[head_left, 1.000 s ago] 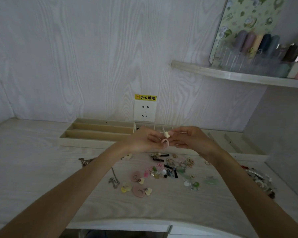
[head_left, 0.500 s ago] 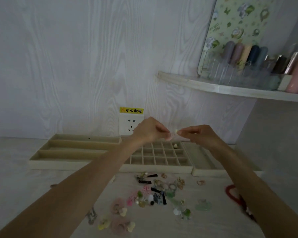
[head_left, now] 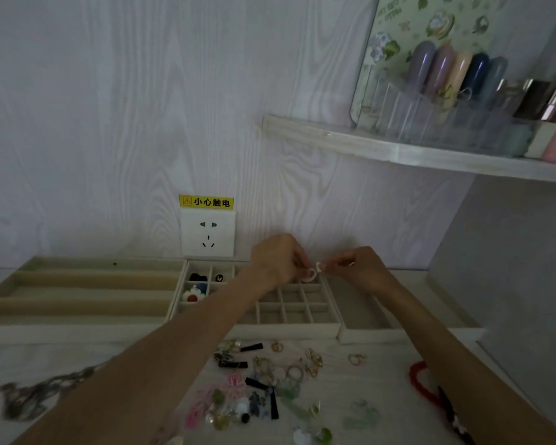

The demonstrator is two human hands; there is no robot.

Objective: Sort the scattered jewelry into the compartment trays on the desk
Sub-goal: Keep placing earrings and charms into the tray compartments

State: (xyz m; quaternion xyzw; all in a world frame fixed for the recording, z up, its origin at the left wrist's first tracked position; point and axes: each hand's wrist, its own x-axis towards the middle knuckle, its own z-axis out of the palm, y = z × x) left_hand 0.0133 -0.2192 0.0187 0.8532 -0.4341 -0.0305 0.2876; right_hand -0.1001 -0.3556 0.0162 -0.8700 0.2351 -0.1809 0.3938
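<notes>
Over the far right of the grid tray (head_left: 299,329), my left hand (head_left: 278,258) and my right hand (head_left: 357,266) meet. Between their fingertips they pinch a small pink hoop earring (head_left: 310,274) with a cream heart (head_left: 319,266). The tray's left cells hold dark earrings (head_left: 198,277) and a white flower piece (head_left: 193,295). Scattered jewelry (head_left: 264,380) lies on the desk in front of the trays: gold hoops, black bars, pink and green pieces. A long-slot tray (head_left: 77,292) sits to the left, and a wide-compartment tray (head_left: 363,311) to the right.
A dark chain necklace (head_left: 39,396) lies at the left on the desk. A red bead bracelet (head_left: 422,383) lies at the right. A wall socket (head_left: 207,232) sits behind the trays. A shelf (head_left: 414,152) with a clear organizer of bottles juts out at the upper right.
The view has shifted, so the trays sit lower in frame. Both hands have stayed together at the pink earring and now hold it over the grid tray's far right cells.
</notes>
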